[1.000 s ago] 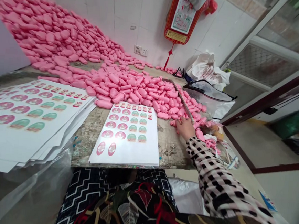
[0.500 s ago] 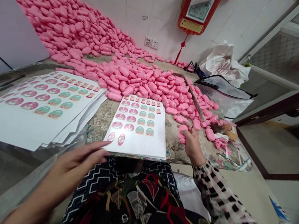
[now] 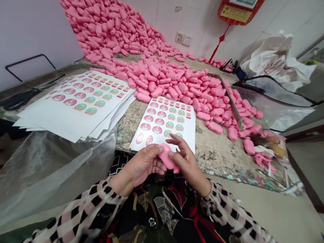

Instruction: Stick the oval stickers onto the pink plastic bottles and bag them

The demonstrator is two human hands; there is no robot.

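Between my two hands, low over the front edge of the table, is a small pink bottle-shaped piece [image 3: 167,158]. My left hand [image 3: 143,165] grips its left end, thumb on top and fingers curled underneath. On its other side my right hand [image 3: 189,165] has the thumb against it and some fingers raised; the lower fingers are partly hidden. Just beyond lies a sticker sheet [image 3: 162,131] with pink and green printed labels, including two pink ovals near its front left corner. My right hand covers part of that sheet.
A stack of sticker sheets [image 3: 52,116] lies at the left over clear plastic [image 3: 71,166]. Behind the sheets, a large heap of pink pieces [image 3: 154,74] runs along the wall. A flat strip [image 3: 232,102] crosses it. At the right sits a clear bag [image 3: 275,104].
My right hand has brought the pink piece leftward from the heap's edge to my lap side. My left hand has moved from beside the oval stickers onto the piece. The view has shifted.
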